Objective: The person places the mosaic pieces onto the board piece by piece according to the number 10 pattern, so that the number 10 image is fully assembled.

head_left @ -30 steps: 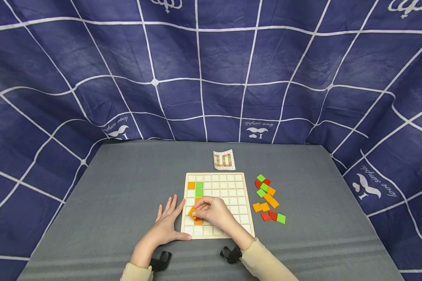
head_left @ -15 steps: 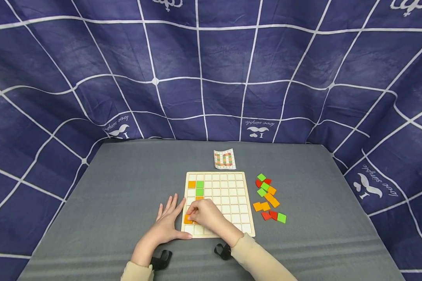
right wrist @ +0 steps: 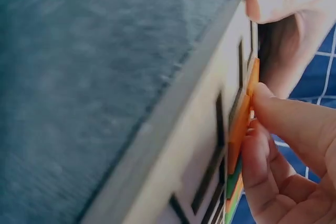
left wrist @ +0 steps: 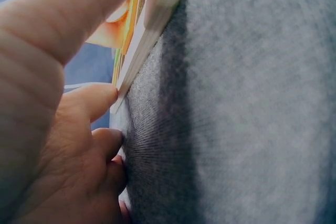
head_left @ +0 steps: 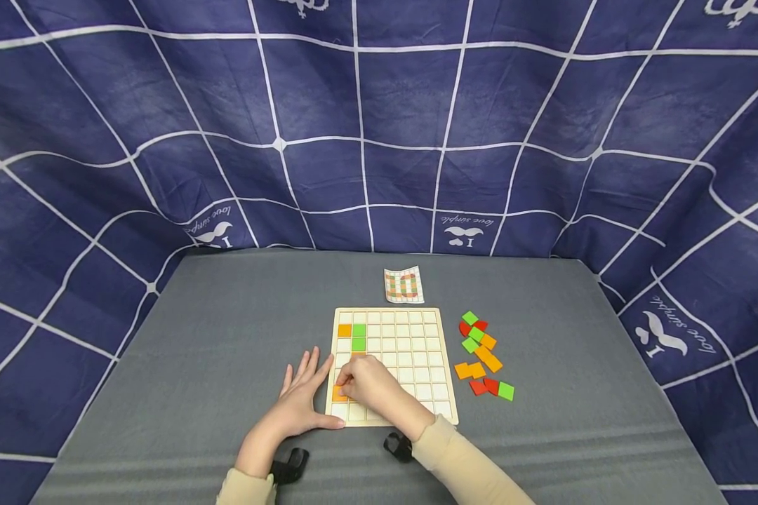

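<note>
Bracing the board [head_left: 417, 344] at its left edge with the left hand [head_left: 300, 407], spread-fingered, likely against sliding. Pinching an orange tile [head_left: 337, 395] in the board's left column between thumb and bent fingers of the right hand [head_left: 373, 384], presumably to seat it.

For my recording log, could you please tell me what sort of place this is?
Probably a curtained-off tabletop work area: navy grid-patterned fabric hangs behind and beside a gray cloth-covered table bearing a gridded tile board.
</note>
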Available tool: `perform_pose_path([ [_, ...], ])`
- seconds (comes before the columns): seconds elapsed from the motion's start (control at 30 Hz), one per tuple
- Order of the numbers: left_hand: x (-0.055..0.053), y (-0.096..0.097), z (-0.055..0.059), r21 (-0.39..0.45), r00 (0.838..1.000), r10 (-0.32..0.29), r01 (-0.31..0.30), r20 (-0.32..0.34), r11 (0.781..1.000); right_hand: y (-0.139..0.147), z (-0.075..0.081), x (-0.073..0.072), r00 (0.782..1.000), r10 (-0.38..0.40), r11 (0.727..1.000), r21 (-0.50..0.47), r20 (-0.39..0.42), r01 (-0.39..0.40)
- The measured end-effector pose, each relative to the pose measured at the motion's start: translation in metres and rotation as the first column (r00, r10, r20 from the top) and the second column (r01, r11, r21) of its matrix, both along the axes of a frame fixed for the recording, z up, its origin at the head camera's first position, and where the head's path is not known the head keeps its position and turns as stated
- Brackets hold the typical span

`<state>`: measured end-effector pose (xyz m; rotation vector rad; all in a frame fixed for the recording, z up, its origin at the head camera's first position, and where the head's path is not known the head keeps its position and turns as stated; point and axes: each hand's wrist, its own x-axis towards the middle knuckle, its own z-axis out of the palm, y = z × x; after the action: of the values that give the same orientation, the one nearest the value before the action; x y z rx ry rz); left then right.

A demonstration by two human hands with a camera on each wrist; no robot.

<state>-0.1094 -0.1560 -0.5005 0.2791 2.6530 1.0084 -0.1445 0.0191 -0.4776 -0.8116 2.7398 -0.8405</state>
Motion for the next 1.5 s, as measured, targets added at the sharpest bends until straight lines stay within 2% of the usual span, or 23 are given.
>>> perform_pose_path([
  [0.1,-0.001,0.000,0.000,-0.001,1.000,0.004,-0.004,0.001,1.000,0.000,0.000,0.001,1.000,0.008,1.000,0.021,-0.023,-0.008],
  [0.2,-0.001,0.000,0.001,-0.003,1.000,0.004,-0.004,0.005,1.000,0.001,0.000,0.001,1.000,-0.007,1.000,0.001,-0.017,0.007],
  [0.37,-0.001,0.000,0.001,-0.015,1.000,0.002,-0.002,0.011,1.000,0.012,0.003,-0.003,0.999,-0.049,0.993,-0.106,-0.018,0.047],
  [0.47,0.000,0.000,0.000,-0.021,1.000,0.011,-0.010,0.011,1.000,0.025,0.007,-0.009,0.995,-0.097,0.976,-0.197,-0.016,0.092],
  [0.57,0.000,0.001,0.000,-0.021,1.000,0.022,-0.022,0.010,1.000,0.044,0.012,-0.018,0.983,-0.184,0.947,-0.269,-0.014,0.173],
  [0.67,0.000,0.001,0.000,-0.017,1.000,0.030,-0.030,0.006,0.999,0.068,0.017,-0.029,0.950,-0.311,0.907,-0.292,0.021,0.304],
  [0.83,0.000,0.002,0.000,-0.020,0.999,0.035,-0.036,-0.011,0.999,0.113,0.020,-0.047,0.863,-0.502,0.822,-0.281,0.049,0.495],
  [0.97,0.001,0.002,-0.001,-0.015,0.999,0.041,-0.041,-0.018,0.999,0.150,0.016,-0.053,0.802,-0.593,0.767,-0.252,0.069,0.590],
  [1.13,0.001,0.001,-0.001,-0.009,0.999,0.038,-0.038,-0.010,0.999,0.189,0.011,-0.050,0.732,-0.667,0.706,-0.197,0.139,0.680],
  [1.27,0.001,0.000,0.000,-0.003,0.999,0.032,-0.032,-0.004,0.999,0.210,0.004,-0.046,0.701,-0.698,0.688,-0.134,0.149,0.714],
  [1.5,0.002,0.000,0.000,-0.004,0.999,0.033,-0.033,-0.002,0.999,0.226,-0.005,-0.041,0.672,-0.707,0.685,-0.024,0.221,0.728],
])
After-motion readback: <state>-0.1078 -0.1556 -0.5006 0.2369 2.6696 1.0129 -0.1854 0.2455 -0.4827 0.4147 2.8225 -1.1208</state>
